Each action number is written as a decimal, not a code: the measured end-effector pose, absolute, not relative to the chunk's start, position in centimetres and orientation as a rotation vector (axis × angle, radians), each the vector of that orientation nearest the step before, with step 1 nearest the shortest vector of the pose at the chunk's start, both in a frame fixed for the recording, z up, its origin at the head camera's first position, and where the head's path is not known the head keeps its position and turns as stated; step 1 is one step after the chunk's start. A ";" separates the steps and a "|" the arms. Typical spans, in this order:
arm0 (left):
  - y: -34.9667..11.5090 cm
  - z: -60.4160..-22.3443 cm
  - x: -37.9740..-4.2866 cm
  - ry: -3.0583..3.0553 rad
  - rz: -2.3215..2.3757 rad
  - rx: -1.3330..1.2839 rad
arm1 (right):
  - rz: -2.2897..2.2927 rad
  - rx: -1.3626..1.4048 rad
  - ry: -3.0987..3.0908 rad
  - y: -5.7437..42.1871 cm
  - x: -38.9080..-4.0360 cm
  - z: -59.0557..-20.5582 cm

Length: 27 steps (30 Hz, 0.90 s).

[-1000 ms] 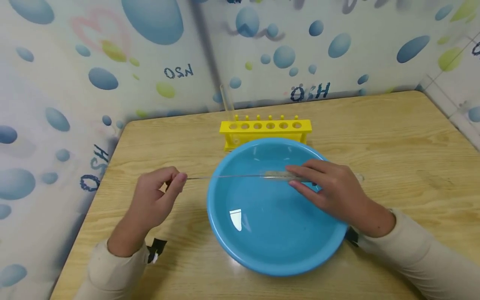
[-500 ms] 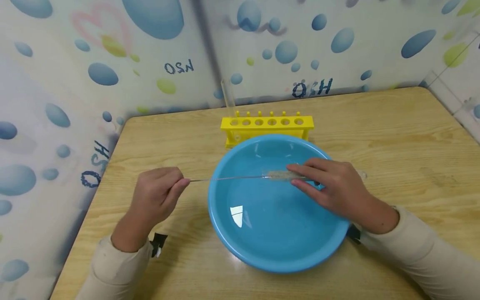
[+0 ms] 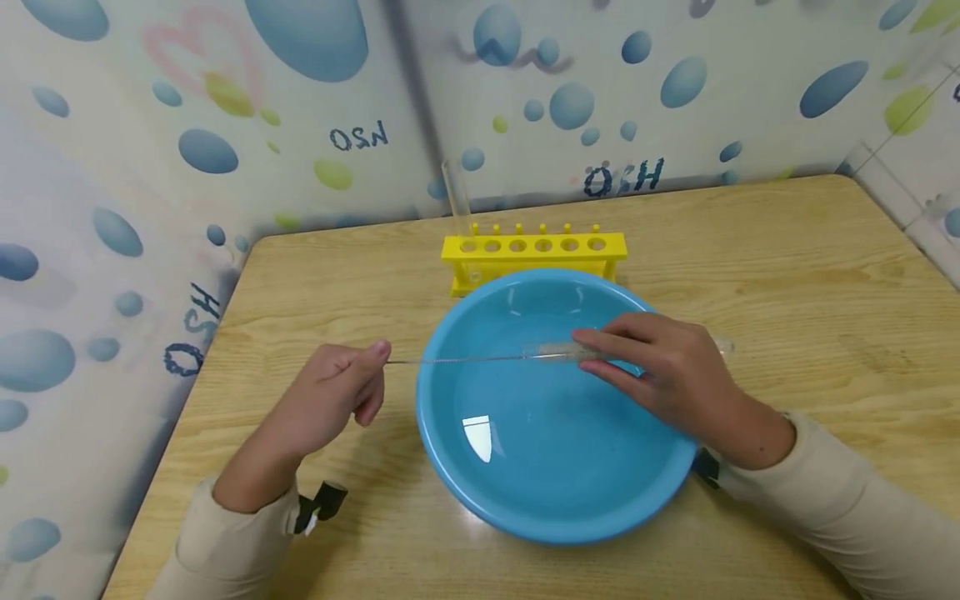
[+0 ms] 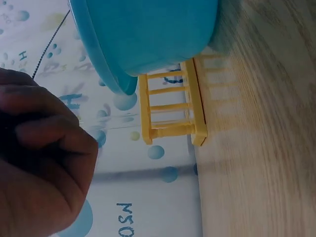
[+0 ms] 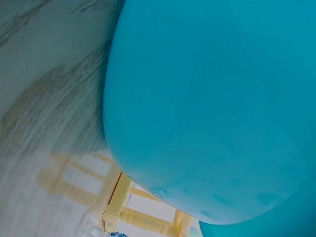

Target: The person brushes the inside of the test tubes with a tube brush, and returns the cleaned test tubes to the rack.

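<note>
The left hand (image 3: 330,396), at 9 o'clock beyond the blue basin (image 3: 555,533), pinched the wire stem of a brush (image 3: 465,359) between thumb and fingers. The stem ran nearly level toward 3 o'clock, crossing above the basin's rim. At 11 o'clock a standing tube (image 3: 457,200), clear and slightly tilted, occupied the leftmost hole of a yellow rack (image 3: 536,250), which was set at 12 o'clock, just behind the basin. Above the basin's interior, a clear held tube (image 3: 555,353) lay on its side, mouth toward 9 o'clock, with the pale bristles of the brush inside it. The right hand (image 3: 663,362), between 2 and 3 o'clock, gripped this tube with its fingers; the rounded end showed beyond the knuckles, over the wooden surface (image 3: 810,333).
</note>
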<state>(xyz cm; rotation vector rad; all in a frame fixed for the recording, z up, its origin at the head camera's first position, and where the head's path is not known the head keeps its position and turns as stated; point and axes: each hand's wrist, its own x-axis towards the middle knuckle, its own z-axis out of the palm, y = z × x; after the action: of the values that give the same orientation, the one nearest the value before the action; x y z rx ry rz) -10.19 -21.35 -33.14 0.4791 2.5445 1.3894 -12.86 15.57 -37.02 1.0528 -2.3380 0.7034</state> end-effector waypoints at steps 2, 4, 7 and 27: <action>-21.3 -33.1 -10.3 2.479 1.419 0.459 | 0.702 1.048 -2.337 15.6 -12.9 -37.0; -21.2 -33.1 -10.3 2.441 1.442 0.459 | 0.701 1.045 -2.337 15.7 -12.9 -37.0; -21.0 -33.2 -10.3 2.427 1.456 0.444 | 0.702 1.043 -2.339 15.8 -12.9 -37.1; -18.2 -34.5 -9.3 2.550 1.459 0.347 | 0.754 1.110 -2.312 15.7 -13.2 -37.1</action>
<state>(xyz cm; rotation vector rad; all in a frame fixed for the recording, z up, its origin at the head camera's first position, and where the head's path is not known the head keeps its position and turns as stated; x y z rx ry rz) -9.34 -18.19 -34.54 0.3469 2.5497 1.4590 -13.17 15.68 -37.11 1.1100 -2.3115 0.7537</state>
